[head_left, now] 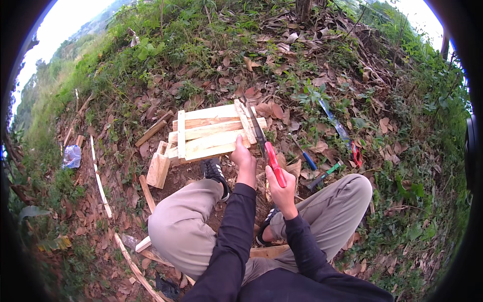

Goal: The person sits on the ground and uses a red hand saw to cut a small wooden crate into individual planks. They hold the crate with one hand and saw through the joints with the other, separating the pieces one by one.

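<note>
A small slatted panel of pale rough wood (211,137) lies in front of me, with a crosspiece at each side. My left hand (244,158) grips its near right corner, thumb on top and the other fingers mostly hidden. My right hand (283,192) is closed round the red handle of a handsaw (274,163). The dark blade points away from me along the panel's right edge, by the slat ends. From this view I cannot tell whether the teeth touch the wood. A thick wooden block (158,170) sits at the panel's near left corner.
To the right lie a blue-handled tool (309,161), a hammer with a green shaft (326,175) and a long blade with a red handle (338,127). At left are thin wood strips (99,180) and a clear plastic bag (72,157). Dry leaves cover the sloping ground; my bent knees flank my arms.
</note>
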`<state>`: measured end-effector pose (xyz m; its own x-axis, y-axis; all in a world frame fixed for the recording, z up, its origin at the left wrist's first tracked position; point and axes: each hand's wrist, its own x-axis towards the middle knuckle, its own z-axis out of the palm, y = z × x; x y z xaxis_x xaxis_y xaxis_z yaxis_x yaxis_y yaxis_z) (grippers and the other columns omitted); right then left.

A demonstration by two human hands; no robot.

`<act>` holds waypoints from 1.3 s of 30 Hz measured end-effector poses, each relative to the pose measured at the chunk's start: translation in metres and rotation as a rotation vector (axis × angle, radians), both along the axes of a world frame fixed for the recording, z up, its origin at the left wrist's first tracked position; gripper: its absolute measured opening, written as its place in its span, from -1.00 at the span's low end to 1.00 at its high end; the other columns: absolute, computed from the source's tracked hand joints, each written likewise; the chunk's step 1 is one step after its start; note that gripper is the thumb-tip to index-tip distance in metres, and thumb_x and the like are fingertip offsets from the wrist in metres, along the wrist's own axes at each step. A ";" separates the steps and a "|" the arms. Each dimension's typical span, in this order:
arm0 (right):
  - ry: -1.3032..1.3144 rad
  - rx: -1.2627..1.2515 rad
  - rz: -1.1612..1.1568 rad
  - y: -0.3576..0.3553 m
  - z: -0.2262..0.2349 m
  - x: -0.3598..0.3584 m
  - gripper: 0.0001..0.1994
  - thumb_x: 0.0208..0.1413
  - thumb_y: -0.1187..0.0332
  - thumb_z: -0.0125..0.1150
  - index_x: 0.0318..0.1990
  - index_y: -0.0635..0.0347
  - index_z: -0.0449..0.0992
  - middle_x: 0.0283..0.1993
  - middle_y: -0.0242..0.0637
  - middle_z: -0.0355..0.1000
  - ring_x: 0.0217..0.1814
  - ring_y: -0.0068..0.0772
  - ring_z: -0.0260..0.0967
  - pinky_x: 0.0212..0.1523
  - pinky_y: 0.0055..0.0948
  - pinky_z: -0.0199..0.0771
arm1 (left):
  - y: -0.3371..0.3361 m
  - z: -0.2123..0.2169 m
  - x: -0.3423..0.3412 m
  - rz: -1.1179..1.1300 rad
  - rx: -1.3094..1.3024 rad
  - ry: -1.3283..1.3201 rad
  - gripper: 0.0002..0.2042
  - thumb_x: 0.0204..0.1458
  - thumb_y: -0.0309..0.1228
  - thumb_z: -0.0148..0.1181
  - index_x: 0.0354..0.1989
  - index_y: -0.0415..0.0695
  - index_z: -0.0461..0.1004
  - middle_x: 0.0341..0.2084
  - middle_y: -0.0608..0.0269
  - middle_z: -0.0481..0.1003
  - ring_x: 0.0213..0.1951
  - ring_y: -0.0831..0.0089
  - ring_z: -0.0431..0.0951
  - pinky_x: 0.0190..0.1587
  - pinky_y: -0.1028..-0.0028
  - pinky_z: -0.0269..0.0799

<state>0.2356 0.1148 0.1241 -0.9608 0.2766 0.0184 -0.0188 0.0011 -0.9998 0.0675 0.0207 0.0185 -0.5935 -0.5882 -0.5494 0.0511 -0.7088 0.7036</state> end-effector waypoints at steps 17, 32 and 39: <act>0.019 0.112 -0.013 -0.005 -0.010 0.026 -0.75 0.23 0.42 0.24 -0.50 0.26 0.44 -0.64 -0.60 0.24 -0.63 -0.78 0.07 -0.61 -0.56 0.04 | 0.014 0.037 0.031 -0.029 -0.023 -0.155 -0.55 0.06 -0.28 0.42 -0.07 -0.48 0.56 -0.13 0.07 0.62 -0.21 0.36 0.61 -0.09 0.37 0.53; -0.048 -0.080 -0.034 0.004 -0.001 0.007 -0.74 0.21 0.41 0.27 -0.51 0.26 0.43 -0.64 -0.60 0.22 -0.59 -0.79 0.07 -0.59 -0.54 0.03 | 0.011 0.028 0.109 -0.106 -0.616 -0.031 -0.62 0.05 -0.42 0.26 0.00 -0.24 0.31 -0.17 0.22 0.40 -0.22 0.40 0.44 -0.19 0.40 0.43; -0.107 -0.121 -0.020 0.009 0.004 -0.002 -0.68 0.22 0.38 0.28 -0.56 0.22 0.36 -0.64 -0.62 0.18 -0.59 -0.78 0.02 -0.59 -0.52 -0.01 | -0.066 0.127 -0.011 -0.524 -1.376 0.054 -0.88 0.06 -0.38 0.21 -0.32 -0.17 0.50 -0.48 0.19 0.59 -0.43 0.30 0.62 -0.27 0.29 0.53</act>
<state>0.2336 0.1239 0.1278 -0.9497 0.2900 -0.1184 0.0866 -0.1204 -0.9889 0.0566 -0.0452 0.1457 -0.8998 -0.3338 0.2810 0.0527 0.5562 0.8294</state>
